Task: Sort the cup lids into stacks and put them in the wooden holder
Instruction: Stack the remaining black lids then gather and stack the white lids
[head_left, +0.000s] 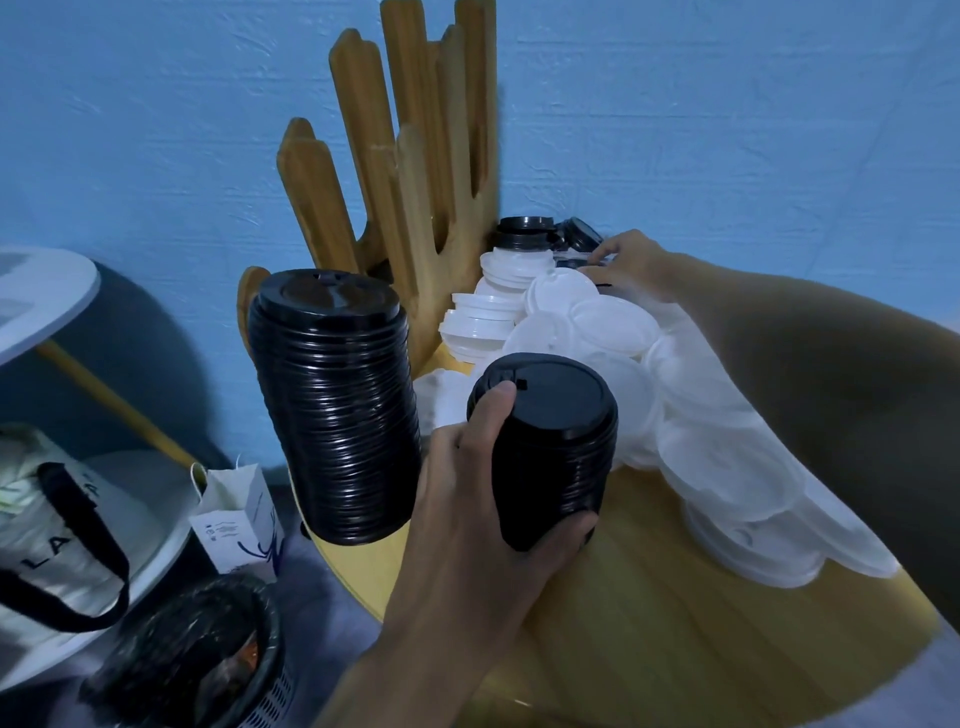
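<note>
Left grip (498, 467) curled round short black lid stack (556, 447), right grip (628, 265) among far black lids (522, 231), hold unclear, wooden holder (415, 156) behind

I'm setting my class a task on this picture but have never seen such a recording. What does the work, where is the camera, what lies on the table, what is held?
No machine here: a person works with two bare hands, filmed by one camera worn on the head, looking forward and down. The left hand grips a short stack of black lids. The right hand reaches to the black lids at the back; whether it holds one is unclear. On the round wooden table lie loose white lids, and a tall black stack stands beside the wooden holder.
</note>
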